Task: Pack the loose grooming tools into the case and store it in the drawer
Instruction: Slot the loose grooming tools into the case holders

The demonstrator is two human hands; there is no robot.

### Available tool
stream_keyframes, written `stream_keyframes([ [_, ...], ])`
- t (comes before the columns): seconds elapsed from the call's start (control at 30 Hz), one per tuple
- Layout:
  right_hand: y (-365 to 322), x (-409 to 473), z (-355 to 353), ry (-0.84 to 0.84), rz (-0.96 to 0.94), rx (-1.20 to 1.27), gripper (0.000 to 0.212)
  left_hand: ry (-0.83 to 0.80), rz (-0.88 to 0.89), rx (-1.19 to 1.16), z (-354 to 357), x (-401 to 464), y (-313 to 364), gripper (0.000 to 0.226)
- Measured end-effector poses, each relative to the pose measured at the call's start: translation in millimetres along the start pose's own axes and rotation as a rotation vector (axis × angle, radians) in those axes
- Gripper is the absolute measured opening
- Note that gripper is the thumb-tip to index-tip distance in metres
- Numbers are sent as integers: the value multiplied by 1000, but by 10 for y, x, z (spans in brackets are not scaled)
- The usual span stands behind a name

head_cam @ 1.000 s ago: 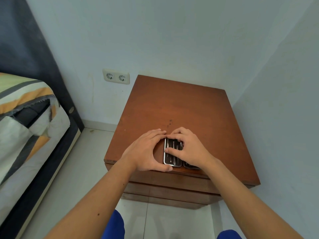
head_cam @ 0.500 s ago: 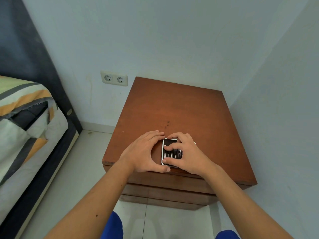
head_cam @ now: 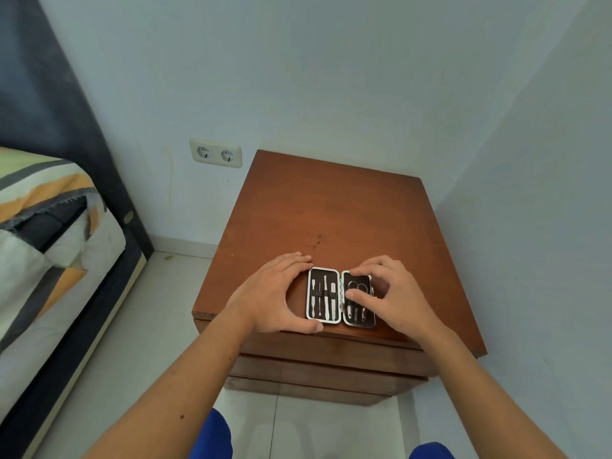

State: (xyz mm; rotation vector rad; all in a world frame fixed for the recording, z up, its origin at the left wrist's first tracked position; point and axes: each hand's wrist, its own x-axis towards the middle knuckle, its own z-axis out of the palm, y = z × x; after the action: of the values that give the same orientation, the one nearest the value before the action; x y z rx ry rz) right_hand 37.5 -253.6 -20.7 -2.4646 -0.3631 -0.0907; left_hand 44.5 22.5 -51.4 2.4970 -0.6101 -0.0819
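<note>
double wall socket (head_cam: 216, 153) on the pale wall, left of the bench | bed (head_cam: 49, 233) at far left with striped cover in orange, grey and white | dark headboard (head_cam: 39, 94) stands against the wall | light tiled floor (head_cam: 132, 326) between bed and bench

Brown wooden nightstand (head_cam: 334, 207) w/ drawer fronts (head_cam: 318, 366) stacked below top, set in room corner on pale tiled floor (head_cam: 139, 332). Top mostly bare; few dark specks near middle. Grooming case (head_cam: 341, 297) lies open flat near front edge, two halves side by side: slim metal tools in left half, scissors etc. in right. Both hands rest on top at case sides.
</note>
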Motion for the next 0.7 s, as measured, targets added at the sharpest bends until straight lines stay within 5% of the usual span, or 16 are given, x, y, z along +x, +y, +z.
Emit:
stream_keyframes([
  [0.27, 241, -153, -246, -336, 178, 38, 118, 11, 8, -14, -10, -7, 0, 124],
  [0.6, 238, -210, -243, -300, 161, -22, 115, 28, 13, -42, 8, 7, -28, 111],
  [0.7, 243, -347, -208, -254, 145, -66, 92, 60, 13, -70, 15, 28, -58, 92],
])
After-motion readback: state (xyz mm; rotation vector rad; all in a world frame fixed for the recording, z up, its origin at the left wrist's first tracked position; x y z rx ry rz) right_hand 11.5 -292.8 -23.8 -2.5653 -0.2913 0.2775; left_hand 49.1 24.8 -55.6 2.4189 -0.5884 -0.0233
